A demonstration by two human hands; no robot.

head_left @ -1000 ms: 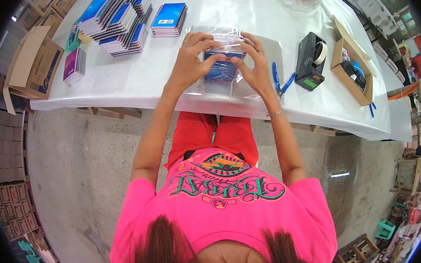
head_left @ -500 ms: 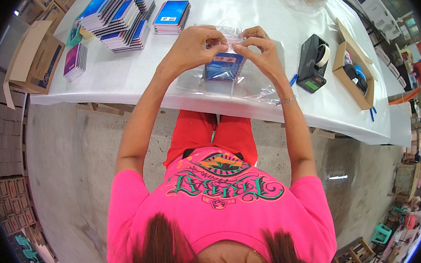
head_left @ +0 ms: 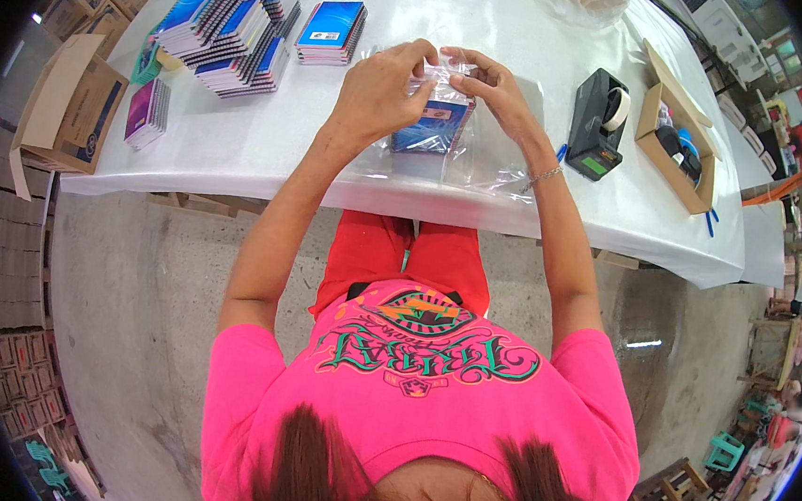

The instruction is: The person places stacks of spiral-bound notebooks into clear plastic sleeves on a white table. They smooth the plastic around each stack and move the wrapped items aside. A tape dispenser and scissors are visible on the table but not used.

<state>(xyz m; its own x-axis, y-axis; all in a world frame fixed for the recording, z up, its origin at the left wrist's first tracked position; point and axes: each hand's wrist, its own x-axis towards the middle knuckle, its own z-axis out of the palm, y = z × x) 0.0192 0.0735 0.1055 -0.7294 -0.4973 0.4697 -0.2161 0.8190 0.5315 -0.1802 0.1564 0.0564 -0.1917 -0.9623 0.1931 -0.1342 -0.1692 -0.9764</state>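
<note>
In front of me on the table lies a blue notebook stack (head_left: 426, 132) inside a clear plastic bag (head_left: 483, 166), whose loose film spreads around it. At the stack's far end, my left hand (head_left: 386, 87) pinches the plastic with thumb and fingers. Close beside it, my right hand (head_left: 485, 89) pinches the same film, its thumb and forefinger nearly meeting the left hand's. The fingertips and folded film partly cover the notebooks' far edge.
Piles of spiral notebooks (head_left: 232, 35) stand at the far left, with a smaller notebook stack (head_left: 331, 33) nearer. A purple notebook stack (head_left: 147, 114) sits by an open carton (head_left: 73, 112). To the right are a black tape dispenser (head_left: 596, 125) and a cardboard tray (head_left: 678, 145) holding items.
Both hands have shifted slightly at the bag's far end, fingers still pinching the film. The left hand has turned and moved a little right, and the notebook stack is tilted slightly differently.
</note>
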